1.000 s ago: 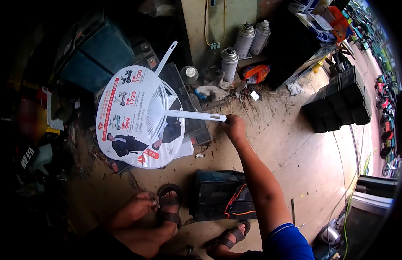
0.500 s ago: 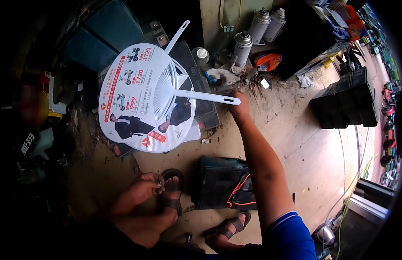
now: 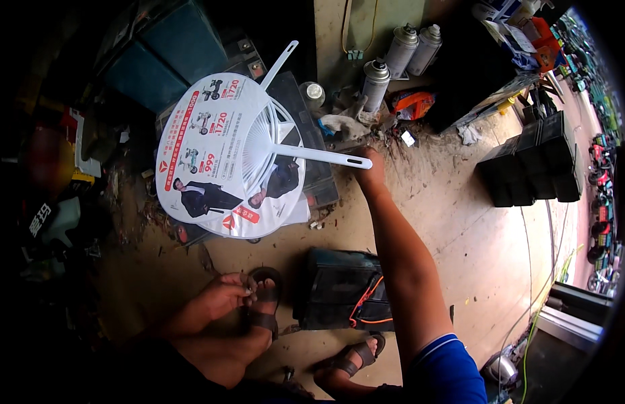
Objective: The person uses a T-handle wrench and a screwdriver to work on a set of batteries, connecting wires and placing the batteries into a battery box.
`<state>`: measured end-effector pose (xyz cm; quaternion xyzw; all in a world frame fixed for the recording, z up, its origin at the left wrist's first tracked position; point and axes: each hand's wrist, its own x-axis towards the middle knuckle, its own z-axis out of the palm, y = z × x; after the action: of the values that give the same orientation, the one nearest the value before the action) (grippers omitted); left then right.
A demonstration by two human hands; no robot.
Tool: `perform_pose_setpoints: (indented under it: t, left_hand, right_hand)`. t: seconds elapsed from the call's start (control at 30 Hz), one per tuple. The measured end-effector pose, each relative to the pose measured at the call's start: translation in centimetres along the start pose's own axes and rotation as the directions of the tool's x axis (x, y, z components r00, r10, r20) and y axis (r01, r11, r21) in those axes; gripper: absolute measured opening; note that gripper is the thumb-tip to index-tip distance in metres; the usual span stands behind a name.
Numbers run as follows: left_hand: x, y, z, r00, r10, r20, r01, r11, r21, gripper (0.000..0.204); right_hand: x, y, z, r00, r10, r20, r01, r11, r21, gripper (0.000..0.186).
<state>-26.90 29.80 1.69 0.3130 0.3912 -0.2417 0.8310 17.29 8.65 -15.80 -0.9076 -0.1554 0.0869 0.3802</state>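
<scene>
Head camera: where does the printed round fan (image 3: 214, 145) sit from your right hand (image 3: 370, 176)?

"Left of my right fingers, face up, its white handle (image 3: 322, 156) pointing toward them, the tip overlapping them from here."

"Are you gripping it?"

"I can't tell; my right fingertips are lost in shadow behind the tip, so neither wide nor narrow shows."

"What's under it?"

"A second fan (image 3: 283, 195), partly covered. Both lie over a dark case (image 3: 319, 192), left of my right fingers."

"And your left hand (image 3: 228, 296)?"

"Curled narrow, thumb and fingertips together, just beside a brown sandal (image 3: 264, 320). Whether they pinch something small, I can't tell."

"Farther out?"

"Just beyond my right fingers, a greyish rag (image 3: 346, 124), then spray cans (image 3: 376, 87); nearer me than those fingers, a black battery (image 3: 329, 289) with an orange cord (image 3: 366, 300); well to their right, black boxes (image 3: 538, 161)."
</scene>
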Motion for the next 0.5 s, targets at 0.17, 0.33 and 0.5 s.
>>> perform_pose_setpoints:
  t: [0.17, 0.33, 0.5]
  left_hand:
    - [0.1, 0.2, 0.1, 1.000, 0.012, 0.025, -0.011, 1.000, -0.009, 0.019]
    - [0.2, 0.5, 0.3, 0.999, -0.005, 0.040, 0.007, 0.999, -0.034, 0.019]
    - [0.0, 0.0, -0.3, 1.000, -0.018, 0.025, 0.019, 0.999, -0.037, 0.019]
  right_hand:
    - [0.1, 0.0, 0.6, 0.988, -0.152, 0.025, 0.154, 0.981, -0.120, 0.010]
    - [-1.7, 0.8, -1.1, 0.999, -0.045, 0.030, 0.047, 0.998, -0.049, 0.015]
    - [-1.9, -1.1, -2.6, 0.967, 0.252, 0.039, -0.254, 0.940, 0.227, 0.017]
